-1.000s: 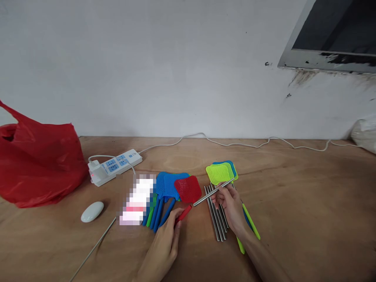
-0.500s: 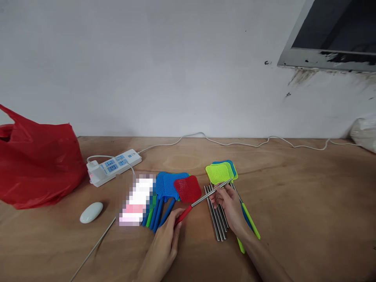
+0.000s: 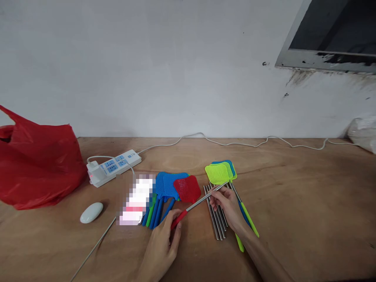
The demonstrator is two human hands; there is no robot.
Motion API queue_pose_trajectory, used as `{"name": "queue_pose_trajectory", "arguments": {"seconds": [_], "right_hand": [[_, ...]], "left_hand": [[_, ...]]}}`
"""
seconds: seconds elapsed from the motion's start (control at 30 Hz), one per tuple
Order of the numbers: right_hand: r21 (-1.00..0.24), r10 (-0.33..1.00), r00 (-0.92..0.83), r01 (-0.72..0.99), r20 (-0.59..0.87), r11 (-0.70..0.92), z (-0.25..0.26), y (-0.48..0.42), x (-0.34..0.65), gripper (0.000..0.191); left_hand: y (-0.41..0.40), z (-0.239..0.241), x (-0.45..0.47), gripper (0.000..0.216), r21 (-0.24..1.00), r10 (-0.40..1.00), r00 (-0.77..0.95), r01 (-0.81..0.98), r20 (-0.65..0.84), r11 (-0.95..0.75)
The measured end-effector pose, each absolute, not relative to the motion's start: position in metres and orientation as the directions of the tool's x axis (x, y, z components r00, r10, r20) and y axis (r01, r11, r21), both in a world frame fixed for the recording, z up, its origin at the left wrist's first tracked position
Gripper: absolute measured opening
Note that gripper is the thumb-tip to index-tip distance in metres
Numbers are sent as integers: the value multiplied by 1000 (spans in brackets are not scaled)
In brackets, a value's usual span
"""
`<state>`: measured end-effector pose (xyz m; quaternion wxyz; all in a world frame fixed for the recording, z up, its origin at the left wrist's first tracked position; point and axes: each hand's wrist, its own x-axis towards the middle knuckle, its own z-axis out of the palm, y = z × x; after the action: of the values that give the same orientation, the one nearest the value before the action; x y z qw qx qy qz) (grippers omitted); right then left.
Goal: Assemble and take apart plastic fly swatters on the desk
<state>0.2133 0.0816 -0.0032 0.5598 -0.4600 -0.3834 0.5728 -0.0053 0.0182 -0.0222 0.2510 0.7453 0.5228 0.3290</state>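
My left hand (image 3: 163,246) pinches the short red handle (image 3: 178,218) of a red fly swatter whose mesh head (image 3: 187,189) lies on the wooden table. My right hand (image 3: 227,205) grips a thin metal rod (image 3: 205,197) and its lower end meets the tip of the red handle. Under my right hand lies a bundle of several more metal rods (image 3: 216,218). Just behind them rest yellow-green and blue swatter heads (image 3: 219,172) with green and blue handles (image 3: 246,219). To the left lies a pile of blue swatters (image 3: 166,187).
A red plastic bag (image 3: 35,162) stands at the far left. A white power strip (image 3: 113,165) with cables, a white oval object (image 3: 91,212) and a blurred-out packet (image 3: 136,199) lie on the table (image 3: 308,203). A pale bag (image 3: 363,133) sits at the right wall.
The metal rod's lower end has slid down to the red handle's tip. My left hand has drawn the handle slightly towards me.
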Motion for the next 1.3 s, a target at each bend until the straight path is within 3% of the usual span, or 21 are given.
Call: {"name": "queue_pose_trajectory", "arguments": {"seconds": [0.27, 0.57, 1.1, 1.3], "right_hand": [[-970, 974, -168, -160, -155, -182, -1, 74, 204, 32], [-963, 998, 36, -268, -47, -36, -5, 83, 211, 39], [-992, 994, -103, -121, -27, -39, -8, 81, 209, 41], [-999, 982, -183, -24, -35, -40, 0, 80, 222, 39]], "left_hand": [[18, -20, -3, 19, 726, 938, 262, 596, 227, -343], [19, -17, -2, 18, 690, 932, 264, 627, 247, -361], [21, -15, 1, 20, 515, 910, 317, 751, 267, -413], [23, -9, 5, 15, 645, 922, 342, 666, 181, -374]]}}
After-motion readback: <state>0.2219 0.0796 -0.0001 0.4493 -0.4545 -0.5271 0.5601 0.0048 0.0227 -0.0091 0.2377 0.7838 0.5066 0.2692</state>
